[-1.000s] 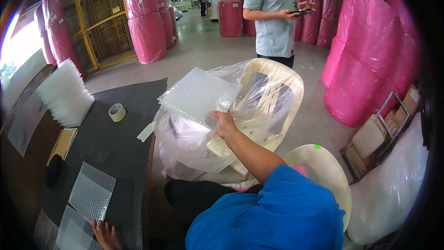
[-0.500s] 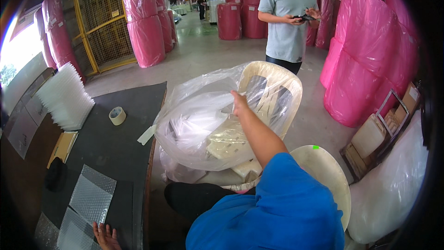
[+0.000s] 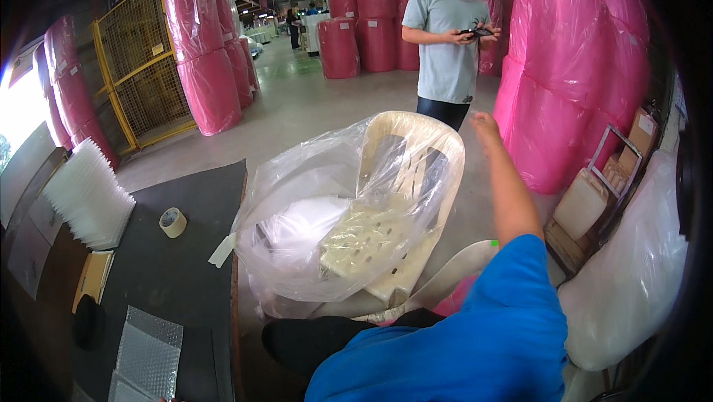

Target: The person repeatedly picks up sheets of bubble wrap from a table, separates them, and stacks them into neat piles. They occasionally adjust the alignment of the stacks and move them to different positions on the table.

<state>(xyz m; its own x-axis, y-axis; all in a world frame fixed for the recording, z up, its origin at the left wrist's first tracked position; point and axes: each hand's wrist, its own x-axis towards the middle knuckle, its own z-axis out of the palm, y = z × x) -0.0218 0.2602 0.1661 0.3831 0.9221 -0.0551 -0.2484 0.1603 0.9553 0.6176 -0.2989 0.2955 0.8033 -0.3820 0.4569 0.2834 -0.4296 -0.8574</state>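
My right hand (image 3: 486, 133) is raised past the right side of a cream plastic chair (image 3: 451, 151), holding nothing I can see, its fingers partly spread. A large clear plastic bag (image 3: 297, 157) gapes open over the chair's seat and back. White, sheet-like pieces (image 3: 301, 227) lie inside it. Of my left hand (image 3: 169, 400), only a trace of the fingertips shows at the lower edge, near bubble wrap pouches (image 3: 151, 342) on the dark tabletop (image 3: 197, 253); its fingers are mostly cut off.
A tape roll (image 3: 173, 222) and a stack of white sheets (image 3: 90, 198) are on the table. Ahead stands a person (image 3: 447, 45) with a dark device. Pink wrapped rolls (image 3: 561, 90) tower at right, above a filled clear bag (image 3: 631, 276). A yellow mesh fence (image 3: 137, 60) stands far left.
My right hand has let go of the bag and moved right, past the chair. My left hand has slipped almost out of view at the bottom. The view has shifted slightly.
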